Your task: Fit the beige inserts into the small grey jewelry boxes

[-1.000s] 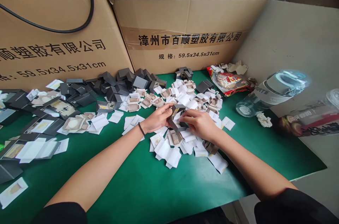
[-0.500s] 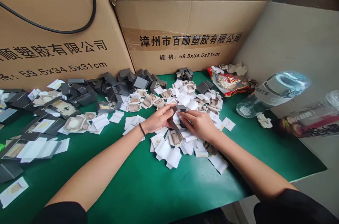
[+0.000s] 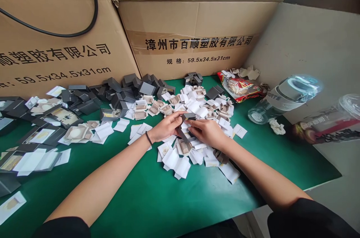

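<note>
L hand (image 3: 165,127) & R hand (image 3: 208,133) meet over the middle of the green table (image 3: 157,200). Both are on one small grey box (image 3: 187,116), held just above a heap of white cards (image 3: 180,165). Box looks open, lid tipped up at the top. L fingers (image 3: 176,118) pinch its left side & lid; R fingers (image 3: 194,125) curl onto its right side from above. Both grips are closed on the box. Black band (image 3: 148,138) on L wrist.

Beige inserts (image 3: 140,114) lie mixed w/ the cards, behind & left of the hands. Other grey boxes (image 3: 126,88) are piled at the back edge against two cartons (image 3: 197,17) w/ printed text; a black cable (image 3: 92,9) hangs across the left one. Right of the heap: snack bag (image 3: 242,88), clear bottle (image 3: 287,97) on its side, crumpled tissue (image 3: 277,127) just beside it. Far left: bigger flat dark trays (image 3: 42,136) w/ cards on them.
</note>
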A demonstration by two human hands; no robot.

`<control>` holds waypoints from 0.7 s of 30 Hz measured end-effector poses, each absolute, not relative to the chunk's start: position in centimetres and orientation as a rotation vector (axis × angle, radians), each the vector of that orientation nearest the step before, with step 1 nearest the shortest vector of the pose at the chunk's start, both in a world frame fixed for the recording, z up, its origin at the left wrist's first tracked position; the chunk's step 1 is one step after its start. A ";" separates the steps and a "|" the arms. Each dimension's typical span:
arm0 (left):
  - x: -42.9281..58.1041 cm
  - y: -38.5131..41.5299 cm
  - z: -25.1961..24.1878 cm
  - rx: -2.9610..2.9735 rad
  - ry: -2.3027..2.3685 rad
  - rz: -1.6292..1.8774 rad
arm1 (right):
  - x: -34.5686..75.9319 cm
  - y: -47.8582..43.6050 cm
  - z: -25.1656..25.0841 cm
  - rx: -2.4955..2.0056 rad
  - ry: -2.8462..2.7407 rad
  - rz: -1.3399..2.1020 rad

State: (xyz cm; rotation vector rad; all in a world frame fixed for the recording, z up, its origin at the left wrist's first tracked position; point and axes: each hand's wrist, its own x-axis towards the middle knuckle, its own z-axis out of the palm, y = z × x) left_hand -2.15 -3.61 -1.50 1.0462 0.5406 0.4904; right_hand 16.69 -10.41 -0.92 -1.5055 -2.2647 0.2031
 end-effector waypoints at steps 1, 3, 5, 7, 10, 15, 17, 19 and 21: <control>-2.1 -3.6 -1.5 1.049 0.543 0.488 | 16.7 -10.4 -0.9 -1.505 -2.266 0.189; -2.1 -3.7 -1.4 1.049 0.552 0.487 | 16.8 -10.4 -0.8 -1.500 -2.291 0.123; -2.0 -3.7 -1.4 1.047 0.561 0.491 | 16.8 -10.6 -0.6 -1.492 -2.318 0.037; -2.1 -3.6 -1.5 1.048 0.562 0.488 | 16.8 -10.7 -0.4 -1.485 -2.333 -0.001; -2.1 -3.5 -1.6 1.048 0.560 0.474 | 16.6 -10.8 -0.3 -1.481 -2.340 0.085; -2.2 -3.6 -1.6 1.080 0.577 0.493 | 16.5 -10.7 -0.5 -1.512 -2.278 0.284; -2.2 -3.7 -1.5 1.080 0.576 0.500 | 16.5 -10.6 -0.6 -1.522 -2.260 0.314; -2.2 -3.8 -1.5 1.045 0.563 0.504 | 16.5 -10.6 -0.7 -1.490 -2.268 0.304; -2.2 -3.6 -1.5 0.981 0.535 0.532 | 16.6 -10.7 -0.7 -1.406 -2.231 0.256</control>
